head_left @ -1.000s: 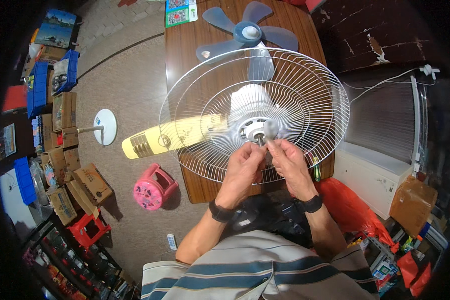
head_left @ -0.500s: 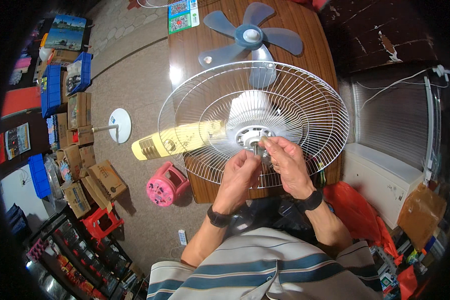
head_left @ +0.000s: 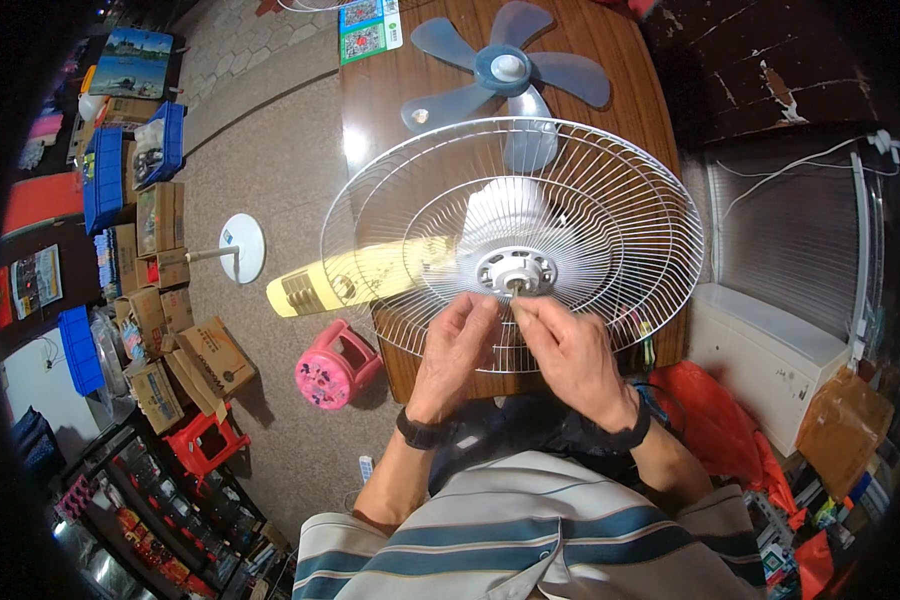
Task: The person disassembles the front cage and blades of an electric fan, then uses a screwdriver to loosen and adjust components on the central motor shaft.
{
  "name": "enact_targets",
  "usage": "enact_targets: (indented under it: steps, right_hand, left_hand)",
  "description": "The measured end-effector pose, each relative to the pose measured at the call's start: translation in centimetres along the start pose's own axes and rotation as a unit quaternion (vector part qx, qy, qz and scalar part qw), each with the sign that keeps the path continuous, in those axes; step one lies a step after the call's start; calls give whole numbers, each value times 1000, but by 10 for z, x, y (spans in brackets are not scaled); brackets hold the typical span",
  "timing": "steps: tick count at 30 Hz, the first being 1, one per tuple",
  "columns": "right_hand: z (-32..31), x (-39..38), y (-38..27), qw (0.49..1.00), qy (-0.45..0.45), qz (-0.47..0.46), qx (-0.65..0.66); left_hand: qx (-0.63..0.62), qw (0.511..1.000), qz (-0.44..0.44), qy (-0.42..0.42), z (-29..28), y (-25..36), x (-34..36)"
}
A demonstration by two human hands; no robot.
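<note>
A white wire fan grille point(head_left: 660, 215) spreads in front of me, mounted around the white hub point(head_left: 517, 272) of a fan. From the hub a short metal shaft point(head_left: 516, 287) points toward me. My right hand point(head_left: 577, 358) has thumb and forefinger pinched at the tip of this shaft. Just left of it, my left hand point(head_left: 457, 350) is closed with fingertips pressed together, apart from the shaft; whatever they may hold is hidden. The fan's yellow control body point(head_left: 320, 285) lies behind the grille, sticking out to the left. Beyond the grille, blue fan blades point(head_left: 500, 70) lie on the wooden table.
The brown table point(head_left: 625, 100) carries the fan parts. On the floor at left stand a pink stool point(head_left: 335, 365) and a round white base with a pole point(head_left: 245, 248). Cardboard boxes point(head_left: 215, 355) line the far left. A white cabinet point(head_left: 765, 350) stands at right.
My left hand has drawn back from the shaft, slightly left and down. The right hand has lowered and turned, its fingertips now at the shaft's tip. More of the hub shows.
</note>
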State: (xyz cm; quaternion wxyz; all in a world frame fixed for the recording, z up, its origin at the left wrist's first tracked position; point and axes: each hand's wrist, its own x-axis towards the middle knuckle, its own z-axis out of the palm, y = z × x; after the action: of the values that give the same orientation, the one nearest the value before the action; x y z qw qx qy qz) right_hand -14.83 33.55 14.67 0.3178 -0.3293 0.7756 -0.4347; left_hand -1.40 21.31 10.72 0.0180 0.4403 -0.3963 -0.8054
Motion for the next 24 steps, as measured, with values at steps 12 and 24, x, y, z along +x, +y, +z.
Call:
enact_targets:
  steps: [12, 24]
  right_hand:
    - [31, -38, -15, 993, -69, -39, -88]
    - [38, -60, -10, 998, -32, -38, -40]
  left_hand:
    - [-84, 991, -46, -97, -5, 10, 17]
    - [-112, 994, 4, -19, -1, 7, 23]
